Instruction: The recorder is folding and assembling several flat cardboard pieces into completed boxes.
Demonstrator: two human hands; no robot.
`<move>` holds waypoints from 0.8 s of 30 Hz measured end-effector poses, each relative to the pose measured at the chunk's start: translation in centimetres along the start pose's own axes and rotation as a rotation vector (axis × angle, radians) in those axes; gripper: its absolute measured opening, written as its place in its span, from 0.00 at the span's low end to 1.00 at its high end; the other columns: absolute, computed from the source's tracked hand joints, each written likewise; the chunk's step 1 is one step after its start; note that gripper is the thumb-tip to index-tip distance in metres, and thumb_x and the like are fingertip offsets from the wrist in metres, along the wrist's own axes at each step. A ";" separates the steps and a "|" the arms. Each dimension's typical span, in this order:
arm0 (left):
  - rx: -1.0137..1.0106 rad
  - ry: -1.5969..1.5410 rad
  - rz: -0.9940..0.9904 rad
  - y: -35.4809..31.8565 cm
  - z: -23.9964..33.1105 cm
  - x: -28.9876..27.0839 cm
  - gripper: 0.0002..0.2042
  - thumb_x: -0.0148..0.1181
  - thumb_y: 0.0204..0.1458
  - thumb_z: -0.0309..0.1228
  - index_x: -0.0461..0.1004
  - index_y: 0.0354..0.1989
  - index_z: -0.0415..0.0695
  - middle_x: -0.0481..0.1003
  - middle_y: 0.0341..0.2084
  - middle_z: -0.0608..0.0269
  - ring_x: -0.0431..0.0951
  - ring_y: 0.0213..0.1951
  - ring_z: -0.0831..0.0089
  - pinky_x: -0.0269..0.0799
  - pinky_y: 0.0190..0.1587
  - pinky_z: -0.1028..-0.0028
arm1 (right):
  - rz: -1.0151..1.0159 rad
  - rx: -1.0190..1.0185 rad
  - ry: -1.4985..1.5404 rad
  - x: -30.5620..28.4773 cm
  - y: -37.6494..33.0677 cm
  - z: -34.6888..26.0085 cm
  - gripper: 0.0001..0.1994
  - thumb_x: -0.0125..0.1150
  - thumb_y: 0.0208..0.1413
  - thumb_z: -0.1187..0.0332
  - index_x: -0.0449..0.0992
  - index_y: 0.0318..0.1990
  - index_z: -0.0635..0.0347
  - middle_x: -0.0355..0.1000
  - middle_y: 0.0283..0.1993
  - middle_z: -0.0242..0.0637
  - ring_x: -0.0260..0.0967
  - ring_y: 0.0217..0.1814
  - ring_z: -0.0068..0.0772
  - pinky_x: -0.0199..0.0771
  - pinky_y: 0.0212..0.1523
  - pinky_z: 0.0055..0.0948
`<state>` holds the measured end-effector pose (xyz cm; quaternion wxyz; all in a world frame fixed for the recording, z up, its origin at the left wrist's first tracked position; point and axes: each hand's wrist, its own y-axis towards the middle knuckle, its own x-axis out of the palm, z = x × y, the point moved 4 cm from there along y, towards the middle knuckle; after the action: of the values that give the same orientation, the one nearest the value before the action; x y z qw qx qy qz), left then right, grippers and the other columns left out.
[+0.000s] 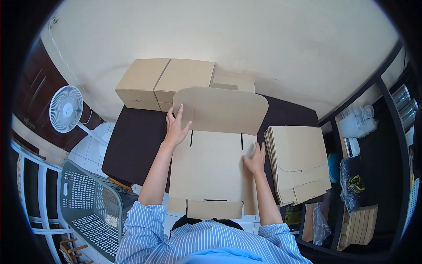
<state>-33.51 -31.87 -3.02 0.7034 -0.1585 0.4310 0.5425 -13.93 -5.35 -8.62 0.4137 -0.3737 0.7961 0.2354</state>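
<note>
A partly unfolded cardboard box (215, 167) lies in front of me at the table's near edge. Its broad rounded lid panel (222, 110) stands up at the far side, and a small flap (215, 210) juts toward my body. My left hand (176, 130) rests by the lid panel's left edge, thumb and fingers spread. At the right side of the box, my right hand (255, 157) touches the side panel, its thumb apart from the outstretched fingers. Neither hand is wrapped around the cardboard.
Two closed cardboard boxes (165, 79) stand at the back against the wall. Flat folded cartons (301, 158) are stacked on the right of the dark table (132, 141). A grey plastic basket (88, 207) and a white fan (67, 109) are on the left; a shelf (387, 176) is on the right.
</note>
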 end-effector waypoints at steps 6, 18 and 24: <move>-0.056 -0.146 -0.017 -0.4 -2.1 2.4 0.36 0.56 0.50 0.33 0.41 0.65 0.54 0.43 0.59 0.42 0.52 0.59 0.47 0.52 0.60 0.60 | -0.012 -0.052 -0.018 0.3 -0.5 1.6 0.41 0.71 0.33 0.64 0.56 0.58 0.62 0.57 0.55 0.47 0.53 0.58 0.47 0.55 0.57 0.38; -0.070 -0.380 0.092 -0.7 -1.4 2.3 0.35 0.54 0.50 0.28 0.40 0.64 0.40 0.52 0.55 0.47 0.55 0.57 0.55 0.52 0.59 0.65 | 0.250 -0.113 0.280 -2.1 4.0 -0.6 0.33 0.61 0.42 0.72 0.54 0.57 0.71 0.57 0.54 0.53 0.53 0.60 0.52 0.55 0.57 0.42; 0.059 -0.329 -0.117 -0.8 -1.3 2.4 0.27 0.53 0.50 0.27 0.53 0.59 0.38 0.57 0.51 0.53 0.64 0.49 0.59 0.59 0.55 0.65 | 0.281 -0.122 0.462 -1.4 3.3 -4.6 0.28 0.54 0.46 0.76 0.55 0.57 0.69 0.56 0.54 0.53 0.56 0.56 0.53 0.58 0.56 0.41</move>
<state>-33.21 -31.55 -5.79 0.7992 -0.0718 0.3160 0.5062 -18.23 -5.93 -4.77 0.1614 -0.3276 0.8977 0.2465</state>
